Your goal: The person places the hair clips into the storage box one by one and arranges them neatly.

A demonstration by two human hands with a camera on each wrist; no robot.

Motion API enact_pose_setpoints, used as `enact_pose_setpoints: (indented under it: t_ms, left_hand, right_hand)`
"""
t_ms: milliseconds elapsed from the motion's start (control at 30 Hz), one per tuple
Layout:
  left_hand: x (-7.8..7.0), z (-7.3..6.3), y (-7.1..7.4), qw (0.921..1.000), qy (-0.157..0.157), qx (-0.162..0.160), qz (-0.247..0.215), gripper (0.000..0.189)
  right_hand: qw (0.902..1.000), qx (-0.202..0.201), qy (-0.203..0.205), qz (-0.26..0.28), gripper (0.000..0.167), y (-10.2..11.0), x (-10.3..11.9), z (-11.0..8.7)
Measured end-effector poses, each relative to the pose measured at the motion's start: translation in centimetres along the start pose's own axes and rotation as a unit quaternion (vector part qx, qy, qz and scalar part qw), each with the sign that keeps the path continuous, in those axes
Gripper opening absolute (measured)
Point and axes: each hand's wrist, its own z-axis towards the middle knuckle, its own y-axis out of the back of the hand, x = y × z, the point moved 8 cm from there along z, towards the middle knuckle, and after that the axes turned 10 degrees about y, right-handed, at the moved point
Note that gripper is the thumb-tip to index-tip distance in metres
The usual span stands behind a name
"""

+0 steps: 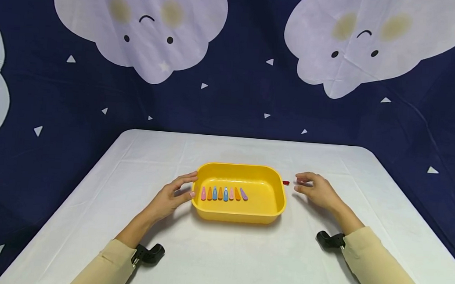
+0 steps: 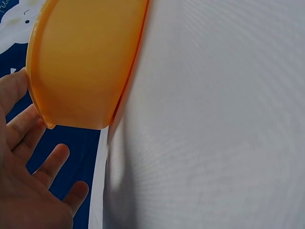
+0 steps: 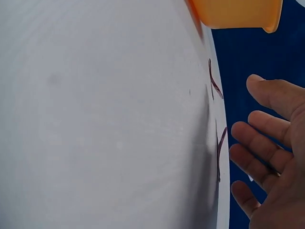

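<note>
A yellow plastic tray [image 1: 238, 217] sits on the table with a row of several snap hair clips [image 1: 225, 194] inside, coloured pink, orange, blue and purple. My left hand [image 1: 172, 197] touches the tray's left end, its fingers at the rim; in the left wrist view the fingers of that hand [image 2: 33, 167] are spread and fairly straight. To the right of the tray lies a red hair clip [image 1: 286, 182]. My right hand [image 1: 319, 191] hovers near it with relaxed fingers and nothing in its grasp. Two dark reddish clips [image 3: 215, 80] show on the table in the right wrist view.
A white cloth covers the table [image 1: 235, 261]. Behind it hangs a dark blue curtain [image 1: 246, 95] with white clouds and small triangles. Each wrist wears a black camera mount [image 1: 150, 254].
</note>
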Motion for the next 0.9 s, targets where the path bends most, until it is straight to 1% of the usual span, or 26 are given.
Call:
enact_pose_setpoints:
  t_ms: [67,267,400,567,767,900]
  left_hand:
    - [0.0,0.0,0.0,1.0,0.001,0.0,-0.001,0.045]
    - [0.0,0.1,0.0,1.0,0.0,-0.003,0.003,0.044]
    - [0.0,0.1,0.0,1.0,0.001,-0.002,0.009,0.044]
    - [-0.1,0.1,0.0,0.9999,0.0,-0.003,0.011,0.044]
    - [0.0,0.1,0.1,1.0,0.004,-0.002,0.007,0.046]
    - [0.1,0.1,0.1,1.0,0.009,0.002,0.003,0.046]
  right_hand:
    - [1.0,0.004,0.004,0.002,0.049,-0.2,0.3,0.2]
    - [0.9989,0.021,0.04,0.012,0.048,-1.3,1.9,1.3]
    - [0.9981,0.03,0.054,0.0,0.045,-2.0,2.4,1.8]
    - [0.9971,0.039,0.061,-0.026,0.042,-2.2,2.5,1.7]
    - [0.9973,0.045,0.051,-0.026,0.042,-2.3,2.5,0.8]
    - [0.9979,0.034,0.045,-0.033,0.042,-2.1,2.6,0.5]
